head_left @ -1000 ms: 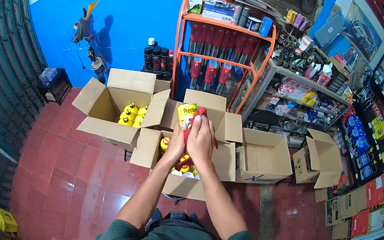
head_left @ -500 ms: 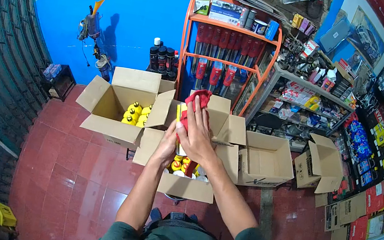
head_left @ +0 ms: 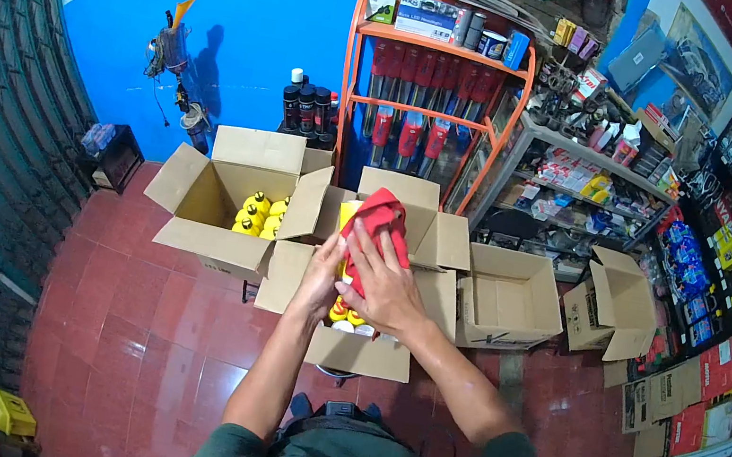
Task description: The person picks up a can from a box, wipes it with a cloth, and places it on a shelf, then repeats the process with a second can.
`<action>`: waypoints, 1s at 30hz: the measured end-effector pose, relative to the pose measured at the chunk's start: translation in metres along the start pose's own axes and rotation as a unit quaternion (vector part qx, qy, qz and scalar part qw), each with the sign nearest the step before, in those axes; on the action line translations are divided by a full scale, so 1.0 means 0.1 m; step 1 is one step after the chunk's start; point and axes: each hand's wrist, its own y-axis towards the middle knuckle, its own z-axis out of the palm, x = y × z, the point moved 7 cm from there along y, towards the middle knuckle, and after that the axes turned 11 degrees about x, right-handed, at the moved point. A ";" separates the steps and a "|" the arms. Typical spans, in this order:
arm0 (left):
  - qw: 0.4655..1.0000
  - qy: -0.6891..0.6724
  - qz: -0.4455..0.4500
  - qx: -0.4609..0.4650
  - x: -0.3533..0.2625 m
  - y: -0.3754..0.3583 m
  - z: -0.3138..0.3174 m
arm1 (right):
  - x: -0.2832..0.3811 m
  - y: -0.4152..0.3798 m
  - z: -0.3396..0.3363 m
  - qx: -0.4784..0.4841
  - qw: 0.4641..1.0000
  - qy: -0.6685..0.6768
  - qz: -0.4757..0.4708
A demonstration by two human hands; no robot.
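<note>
My left hand (head_left: 317,280) is closed around the side of a yellow bottle (head_left: 348,214), largely hidden by the cloth and my hands. Over the bottle's other side my right hand (head_left: 383,287) presses a red cloth (head_left: 381,211), its fingers laid along the fabric. Both hands are above an open cardboard box (head_left: 358,356) in front of me. Inside that box, below my wrists, stand several yellow bottles (head_left: 340,309) with red marks, and some white round tops show among them.
To the left, an open carton (head_left: 216,238) holds several yellow bottles (head_left: 254,215). More open cartons (head_left: 508,299) stand to the right. Behind are an orange rack (head_left: 351,63) and a grey shelf (head_left: 513,156) full of packaged goods. Red tiles (head_left: 148,338) cover the floor.
My right hand has slid down along the bottle and turned a little. The red cloth now spreads wider above its fingers. My left hand stays nearly in place.
</note>
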 end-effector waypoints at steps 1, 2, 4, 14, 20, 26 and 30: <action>1.000 0.007 0.001 0.015 0.09 0.04 -0.05 | -0.04 0.01 -0.02 0.002 0.999 0.037 0.025; 0.999 0.014 0.001 0.031 0.15 0.06 -0.05 | -0.07 0.01 -0.05 0.003 0.996 0.073 0.052; 0.999 0.020 0.003 0.034 0.24 0.06 -0.02 | -0.08 0.12 -0.14 -0.009 0.995 0.071 0.062; 0.998 -0.044 0.043 0.017 0.10 0.14 0.08 | -0.03 0.16 0.01 -0.145 0.958 0.149 0.197; 0.999 -0.030 0.036 -0.016 -0.10 0.21 -0.05 | 0.20 -0.29 0.47 -0.077 0.992 0.097 0.031; 0.993 -0.115 -0.017 0.012 0.05 0.16 0.03 | 0.21 -0.14 0.24 -0.041 0.996 0.083 0.015; 0.995 -0.085 -0.051 -0.024 -0.06 0.05 0.14 | 0.07 0.15 -0.12 -0.153 0.965 0.208 0.042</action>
